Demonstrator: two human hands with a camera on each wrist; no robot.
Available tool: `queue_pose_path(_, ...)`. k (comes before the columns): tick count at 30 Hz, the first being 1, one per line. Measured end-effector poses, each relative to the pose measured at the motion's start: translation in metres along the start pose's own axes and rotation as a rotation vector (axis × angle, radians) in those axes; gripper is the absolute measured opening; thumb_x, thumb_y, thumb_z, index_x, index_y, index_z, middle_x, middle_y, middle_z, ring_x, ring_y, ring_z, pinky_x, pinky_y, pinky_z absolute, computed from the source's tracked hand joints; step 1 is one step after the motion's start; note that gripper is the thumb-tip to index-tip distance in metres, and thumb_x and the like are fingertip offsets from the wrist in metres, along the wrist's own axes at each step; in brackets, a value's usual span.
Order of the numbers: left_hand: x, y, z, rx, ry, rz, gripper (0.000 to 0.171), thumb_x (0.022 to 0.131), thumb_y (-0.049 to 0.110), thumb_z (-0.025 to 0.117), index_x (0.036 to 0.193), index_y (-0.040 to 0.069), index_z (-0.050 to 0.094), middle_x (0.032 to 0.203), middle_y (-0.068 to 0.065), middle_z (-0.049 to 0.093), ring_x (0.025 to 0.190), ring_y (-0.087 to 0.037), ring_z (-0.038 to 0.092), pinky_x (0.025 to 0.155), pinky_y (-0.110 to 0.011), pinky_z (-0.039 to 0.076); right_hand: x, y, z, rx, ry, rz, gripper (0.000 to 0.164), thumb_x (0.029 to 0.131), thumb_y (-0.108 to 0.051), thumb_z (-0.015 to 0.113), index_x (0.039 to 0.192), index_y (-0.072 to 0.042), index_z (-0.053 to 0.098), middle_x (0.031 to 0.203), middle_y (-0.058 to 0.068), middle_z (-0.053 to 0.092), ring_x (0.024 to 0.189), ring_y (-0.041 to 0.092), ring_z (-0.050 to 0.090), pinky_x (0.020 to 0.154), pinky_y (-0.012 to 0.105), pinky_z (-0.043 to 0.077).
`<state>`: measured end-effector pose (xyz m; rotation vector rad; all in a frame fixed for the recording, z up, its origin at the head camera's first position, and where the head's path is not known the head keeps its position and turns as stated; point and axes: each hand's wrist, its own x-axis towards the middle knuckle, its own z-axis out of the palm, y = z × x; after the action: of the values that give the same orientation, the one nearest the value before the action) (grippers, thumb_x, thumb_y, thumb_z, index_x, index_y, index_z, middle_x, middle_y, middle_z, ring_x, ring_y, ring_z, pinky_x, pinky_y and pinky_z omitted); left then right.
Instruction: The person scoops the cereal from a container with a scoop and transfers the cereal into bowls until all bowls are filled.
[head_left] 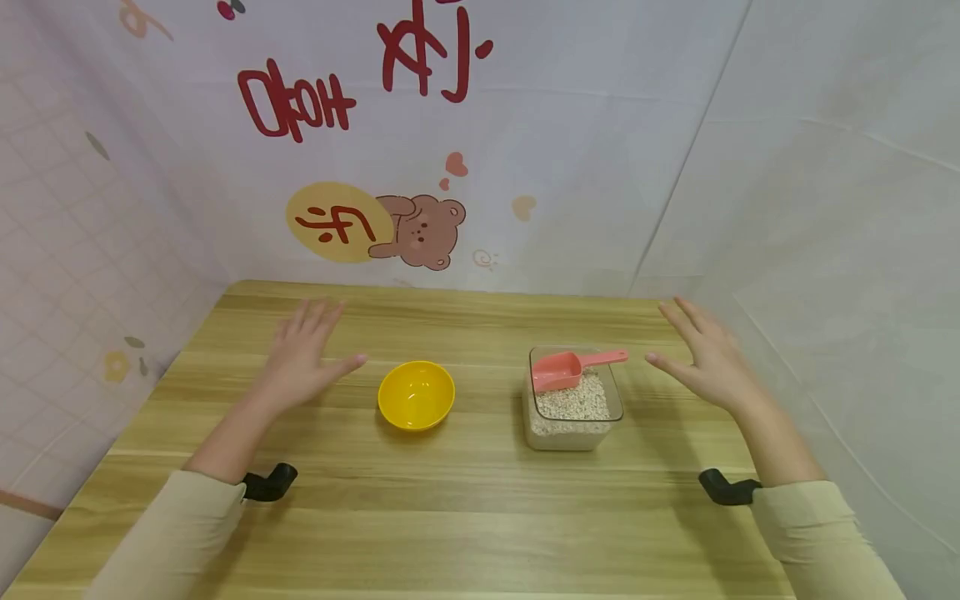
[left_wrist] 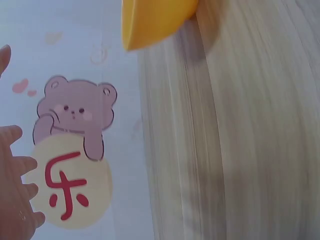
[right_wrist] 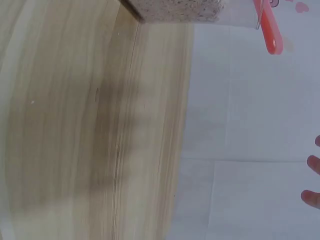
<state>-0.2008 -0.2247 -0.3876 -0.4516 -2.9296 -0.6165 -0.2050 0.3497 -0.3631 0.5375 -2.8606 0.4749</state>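
Observation:
A yellow bowl (head_left: 416,397) stands on the wooden table, its inside bare. Left of it my left hand (head_left: 303,362) hovers with fingers spread, touching nothing; part of the bowl (left_wrist: 157,22) also shows in the left wrist view. To the bowl's right is a clear square container (head_left: 566,437) of pale flakes (head_left: 576,402), perhaps oats. A pink scoop (head_left: 558,371) lies on the flakes, its handle jutting over the right rim. Beyond that handle my right hand (head_left: 708,362) is held in the air, fingers apart and nothing in it.
The wooden table (head_left: 450,517) meets a white printed cloth (head_left: 585,150) at its back edge. More cloth hangs at the left and right sides. Each wrist carries a black mount (head_left: 272,483) that sticks inward.

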Motion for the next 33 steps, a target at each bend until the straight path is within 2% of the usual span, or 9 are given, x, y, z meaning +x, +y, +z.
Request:
queue_pose_path(4, 0.003, 0.010, 0.006, -0.031, 0.022, 0.039, 0.094, 0.086, 0.058, 0.060, 0.153, 0.008, 0.018, 0.156, -0.021, 0.011, 0.142, -0.040, -0.003, 0.107, -0.064, -0.001, 0.004, -0.006, 0.001, 0.018, 0.012, -0.032, 0.081, 0.088, -0.043, 0.067, 0.153, -0.019, 0.026, 0.156, 0.014, 0.019, 0.138, 0.044, 0.017, 0.099, 0.072, 0.016)
queue_pose_path(9, 0.007, 0.024, 0.016, -0.076, 0.019, 0.062, 0.096, 0.085, 0.058, 0.062, 0.154, 0.011, 0.015, 0.157, -0.020, 0.012, 0.143, -0.038, -0.002, 0.108, -0.064, 0.002, 0.006, -0.013, 0.005, 0.074, 0.001, -0.043, 0.079, 0.086, -0.040, 0.070, 0.151, -0.018, 0.030, 0.154, 0.014, 0.024, 0.136, 0.045, 0.023, 0.097, 0.072, 0.024)
queue_pose_path(14, 0.010, 0.039, 0.026, -0.139, 0.006, 0.062, 0.096, 0.084, 0.053, 0.068, 0.155, 0.015, 0.015, 0.158, -0.015, 0.008, 0.144, -0.031, -0.003, 0.110, -0.059, 0.001, 0.007, -0.015, 0.013, 0.132, -0.023, -0.032, 0.077, 0.087, -0.039, 0.070, 0.151, -0.017, 0.032, 0.153, 0.014, 0.026, 0.136, 0.044, 0.023, 0.098, 0.070, 0.024)
queue_pose_path(20, 0.013, 0.053, 0.039, -0.168, 0.015, 0.129, 0.097, 0.083, 0.054, 0.067, 0.153, 0.009, 0.018, 0.158, -0.015, 0.012, 0.143, -0.035, 0.004, 0.110, -0.060, 0.005, 0.007, -0.016, 0.021, 0.195, -0.022, -0.043, 0.074, 0.087, -0.036, 0.070, 0.150, -0.016, 0.034, 0.153, 0.010, 0.027, 0.136, 0.043, 0.024, 0.097, 0.071, 0.024)
queue_pose_path(23, 0.013, 0.061, 0.045, -0.210, 0.021, 0.149, 0.096, 0.083, 0.052, 0.068, 0.153, 0.009, 0.019, 0.158, -0.012, 0.013, 0.143, -0.034, 0.006, 0.110, -0.061, 0.007, 0.007, -0.016, 0.026, 0.219, -0.018, -0.060, 0.073, 0.087, -0.033, 0.071, 0.149, -0.014, 0.036, 0.152, 0.012, 0.030, 0.134, 0.044, 0.028, 0.096, 0.071, 0.026)
queue_pose_path(33, 0.013, 0.087, 0.064, -0.346, 0.001, 0.133, 0.095, 0.081, 0.052, 0.071, 0.154, 0.015, 0.021, 0.158, -0.006, 0.016, 0.143, -0.028, 0.010, 0.110, -0.058, 0.013, 0.007, -0.016, 0.043, 0.302, -0.009, -0.067, 0.068, 0.086, -0.030, 0.073, 0.144, -0.010, 0.043, 0.144, 0.015, 0.040, 0.126, 0.044, 0.039, 0.095, 0.068, 0.031)
